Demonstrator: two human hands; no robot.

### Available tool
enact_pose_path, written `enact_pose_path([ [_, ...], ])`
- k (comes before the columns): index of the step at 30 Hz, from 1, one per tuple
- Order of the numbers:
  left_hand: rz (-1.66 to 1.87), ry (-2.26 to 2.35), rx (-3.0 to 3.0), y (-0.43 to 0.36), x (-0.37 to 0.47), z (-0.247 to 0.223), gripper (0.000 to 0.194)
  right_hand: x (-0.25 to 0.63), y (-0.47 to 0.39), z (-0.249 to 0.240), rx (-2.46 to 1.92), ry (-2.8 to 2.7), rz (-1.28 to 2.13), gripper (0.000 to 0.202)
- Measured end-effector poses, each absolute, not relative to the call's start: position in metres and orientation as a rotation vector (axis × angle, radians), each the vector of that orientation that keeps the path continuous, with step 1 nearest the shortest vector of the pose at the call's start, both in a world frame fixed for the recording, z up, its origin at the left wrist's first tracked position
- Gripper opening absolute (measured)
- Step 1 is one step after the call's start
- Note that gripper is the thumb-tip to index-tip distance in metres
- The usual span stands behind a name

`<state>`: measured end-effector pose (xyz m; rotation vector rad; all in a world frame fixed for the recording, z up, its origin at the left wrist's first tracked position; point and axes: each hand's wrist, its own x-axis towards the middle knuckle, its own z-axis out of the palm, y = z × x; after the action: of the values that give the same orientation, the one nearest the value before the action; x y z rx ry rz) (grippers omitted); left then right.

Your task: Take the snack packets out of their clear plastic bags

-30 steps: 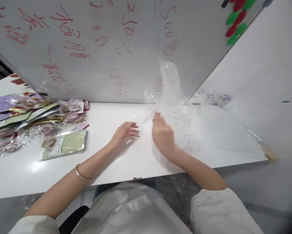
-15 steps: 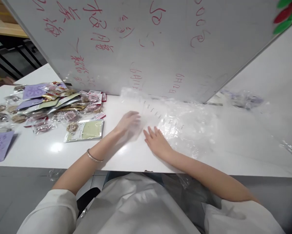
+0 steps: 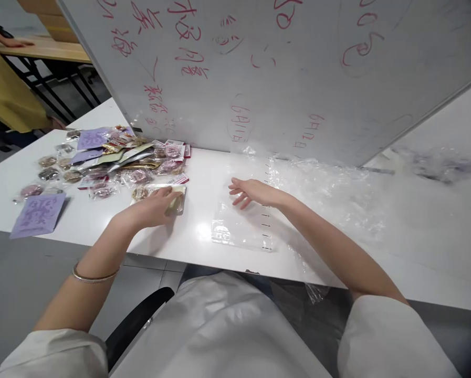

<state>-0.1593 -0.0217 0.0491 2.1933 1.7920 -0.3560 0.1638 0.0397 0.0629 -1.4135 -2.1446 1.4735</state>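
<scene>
My left hand (image 3: 156, 206) rests over the pale green packet (image 3: 179, 205), its fingers spread across the packet's top. Above the clear plastic bag (image 3: 239, 228), which lies flat with a row of small dark marks along its right side, my right hand (image 3: 253, 192) has its fingers apart and holds nothing. More crumpled clear plastic (image 3: 330, 194) spreads out to the right. Left of the green packet lies a pile of wrapped round pieces and flat packets (image 3: 113, 163). A purple packet (image 3: 38, 214) lies apart from it at the table's left front.
A whiteboard (image 3: 274, 79) with red writing stands along the back of the white table (image 3: 196, 173). At the upper left, another person's hand (image 3: 18, 43) is on a wooden table (image 3: 58, 48). A black chair part (image 3: 136, 320) is beside me.
My left hand has moved left from the plastic onto the green packet. My right hand is now over the clear bag, which lies flatter and nearer the front edge. The view has shifted left.
</scene>
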Motion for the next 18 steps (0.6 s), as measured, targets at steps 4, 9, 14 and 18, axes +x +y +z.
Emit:
enact_pose_path([
  [4, -0.366, 1.974, 2.271, -0.022, -0.162, 0.040, 0.066, 0.187, 0.028, 0.044, -1.208, -2.359, 1.108, 0.059],
  [9, 0.022, 2.080, 2.549, -0.032, -0.124, 0.053, 0.067, 0.217, 0.014, -0.003, -1.250, -2.339, 1.154, 0.069],
  [14, 0.243, 1.562, 3.002, -0.051, -0.012, 0.033, 0.064, 0.224, 0.028, -0.020, -1.161, -1.681, 1.291, 0.069],
  [18, -0.016, 1.400, 2.900, -0.055, 0.036, 0.003, 0.054, 0.243, 0.001, 0.003, -1.097, -1.891, 0.953, 0.074],
])
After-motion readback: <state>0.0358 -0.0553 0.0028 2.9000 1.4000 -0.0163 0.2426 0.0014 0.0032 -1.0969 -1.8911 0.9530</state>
